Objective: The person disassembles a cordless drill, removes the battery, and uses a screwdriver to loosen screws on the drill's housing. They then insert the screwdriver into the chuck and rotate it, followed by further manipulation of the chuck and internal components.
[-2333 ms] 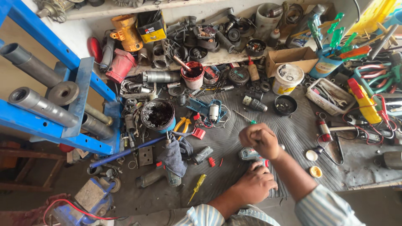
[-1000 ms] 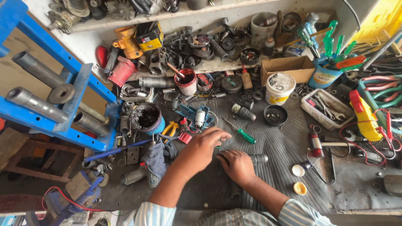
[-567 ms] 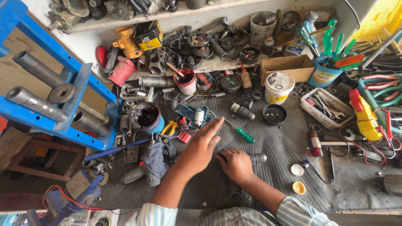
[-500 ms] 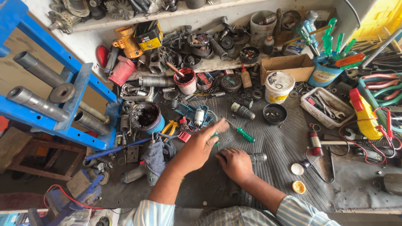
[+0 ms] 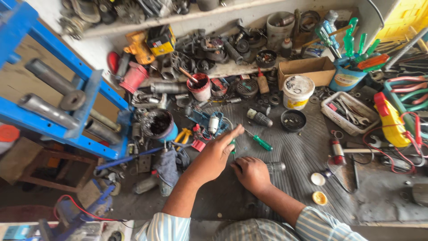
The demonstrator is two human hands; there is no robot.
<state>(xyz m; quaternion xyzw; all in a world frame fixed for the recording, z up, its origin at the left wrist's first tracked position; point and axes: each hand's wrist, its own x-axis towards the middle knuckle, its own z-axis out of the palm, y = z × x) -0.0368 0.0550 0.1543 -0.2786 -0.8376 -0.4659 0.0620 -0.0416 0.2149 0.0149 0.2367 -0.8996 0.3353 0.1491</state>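
Left hand (image 5: 214,156) is out flat, fingers spread and empty, index tip stretched toward one o'clock and hovering just over the green-handled screwdriver (image 5: 258,141). Right hand (image 5: 252,173) is curled shut around a small grey metal cylinder (image 5: 275,167), whose end pokes out at three o'clock from the fist, low on the ribbed mat (image 5: 307,156) in the middle of the surface.

Trouble spots, as I judge them: that screwdriver lies loose on the ribs, and a brushing fingertip could roll it toward the black round dish (image 5: 293,120) at one o'clock. At eleven o'clock from the left hand sits a tangle of a blue tool body (image 5: 200,119) and yellow-handled pliers (image 5: 183,135); the hand swinging wide could drag that clutter over. The cylinder looks smooth, so a loose fist could let it slip and roll off along the mat.
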